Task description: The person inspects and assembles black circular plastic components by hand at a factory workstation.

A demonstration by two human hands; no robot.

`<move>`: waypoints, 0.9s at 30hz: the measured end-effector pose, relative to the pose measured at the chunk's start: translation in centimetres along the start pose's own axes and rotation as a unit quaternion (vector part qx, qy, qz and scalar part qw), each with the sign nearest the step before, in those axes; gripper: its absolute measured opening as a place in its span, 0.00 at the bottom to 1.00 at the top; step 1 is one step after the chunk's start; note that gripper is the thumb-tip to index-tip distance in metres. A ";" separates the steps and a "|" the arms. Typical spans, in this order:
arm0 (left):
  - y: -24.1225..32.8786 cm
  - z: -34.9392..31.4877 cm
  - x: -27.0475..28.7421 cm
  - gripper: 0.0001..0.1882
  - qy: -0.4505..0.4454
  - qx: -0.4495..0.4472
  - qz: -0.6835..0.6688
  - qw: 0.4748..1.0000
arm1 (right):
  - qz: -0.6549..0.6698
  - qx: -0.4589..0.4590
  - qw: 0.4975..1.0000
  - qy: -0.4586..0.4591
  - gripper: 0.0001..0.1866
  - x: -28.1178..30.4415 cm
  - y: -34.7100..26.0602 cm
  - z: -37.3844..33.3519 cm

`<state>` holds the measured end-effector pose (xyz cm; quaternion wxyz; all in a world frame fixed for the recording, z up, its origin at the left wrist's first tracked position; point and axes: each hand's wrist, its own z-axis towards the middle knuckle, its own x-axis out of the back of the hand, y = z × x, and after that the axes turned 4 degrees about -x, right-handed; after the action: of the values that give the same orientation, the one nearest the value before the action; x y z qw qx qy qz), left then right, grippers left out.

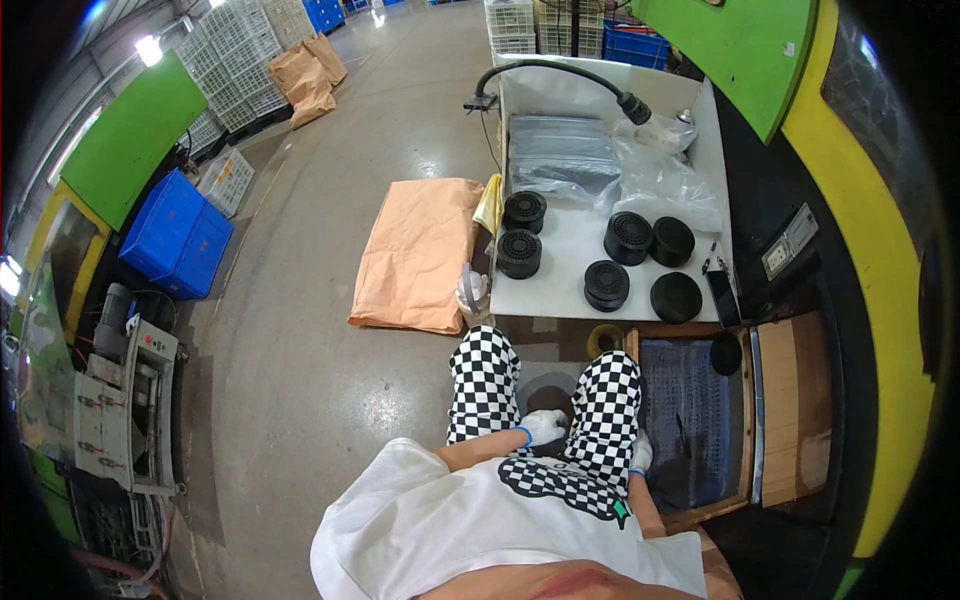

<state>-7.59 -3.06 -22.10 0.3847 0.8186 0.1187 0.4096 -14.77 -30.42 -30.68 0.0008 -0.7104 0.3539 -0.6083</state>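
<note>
My left hand (543, 428), in a white glove with a blue cuff, rests between my thighs with its fingers curled in. Whatever those fingers may hold is hidden. A dark round shape shows just beyond it. My right hand (642, 452), also gloved in white, hangs beside my right thigh, and its fingers are mostly hidden. Next to it lies a wooden-framed box (690, 420) with a bluish lining, which has a black round part (726, 354) at its far right corner. Several black round canisters stand on the white table (560, 290), among them a vented one (629, 238).
On the table lie grey plastic sheets (563, 155), clear bags (665, 180) and a black gooseneck lamp (570, 65). A tan paper sack (415, 255) lies on the floor. Blue crates (178, 235) and machinery (125, 390) stand left; a cardboard flap (793, 410) lies right.
</note>
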 end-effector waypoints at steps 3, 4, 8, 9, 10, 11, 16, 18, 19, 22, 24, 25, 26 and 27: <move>-0.1 -0.2 -0.2 0.16 -0.006 -0.006 0.003 1.000 | 0.002 -0.038 0.999 -0.010 0.17 -0.2 0.2 -0.2; 0.0 -0.2 -0.2 0.16 -0.015 -0.012 0.004 1.000 | 0.005 -0.045 0.999 -0.008 0.17 -0.1 0.1 -0.5; -0.1 0.0 -0.1 0.17 -0.024 -0.028 0.007 0.999 | -0.009 -0.040 0.999 -0.035 0.16 0.6 -0.8 -0.9; 0.1 0.1 0.1 0.17 -0.036 -0.019 0.016 0.999 | -0.034 -0.065 0.996 -0.042 0.15 0.7 -1.3 -0.8; 1.0 -0.1 0.7 0.18 -0.033 -0.021 0.020 0.999 | -0.021 -0.052 0.998 -0.013 0.17 1.0 -1.9 -1.3; 0.4 0.0 0.2 0.18 -0.024 0.005 -0.003 1.000 | -0.003 -0.083 0.996 -0.020 0.18 2.5 -3.5 -1.6; 1.9 -0.3 1.4 0.16 -0.053 0.039 -0.093 0.993 | 0.008 -0.055 0.998 0.001 0.19 4.1 -5.4 -1.8; 3.0 0.2 1.6 0.15 -0.076 0.028 -0.069 0.994 | 0.009 -0.074 0.997 0.005 0.19 3.7 -4.2 -1.8; 3.4 0.1 1.7 0.15 -0.073 0.021 -0.058 0.995 | 0.005 -0.064 0.998 0.027 0.21 3.6 -4.0 -2.1; 2.3 0.0 1.1 0.16 -0.047 -0.008 -0.009 0.999 | 0.016 -0.056 0.998 0.021 0.20 4.4 -4.8 -2.6; 2.3 -0.2 1.0 0.15 -0.058 0.006 -0.023 0.998 | 0.001 -0.063 0.998 0.026 0.20 3.0 -3.9 -2.2; 2.8 -0.2 0.9 0.15 -0.062 0.007 -0.023 0.998 | 0.007 -0.040 0.998 0.038 0.26 3.5 -3.8 -2.6; 3.0 0.0 0.7 0.15 -0.070 0.007 -0.018 0.997 | 0.085 -0.063 0.994 -0.015 0.28 1.3 -1.7 -1.4; 2.6 0.0 0.7 0.15 -0.069 0.004 -0.012 0.998 | 0.080 -0.091 0.991 -0.049 0.29 1.0 -2.0 -1.3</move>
<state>-7.47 -4.50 -19.78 0.3938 0.8449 0.1028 0.3471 -14.91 -28.86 -28.60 0.0022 -0.7058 0.4634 -0.5358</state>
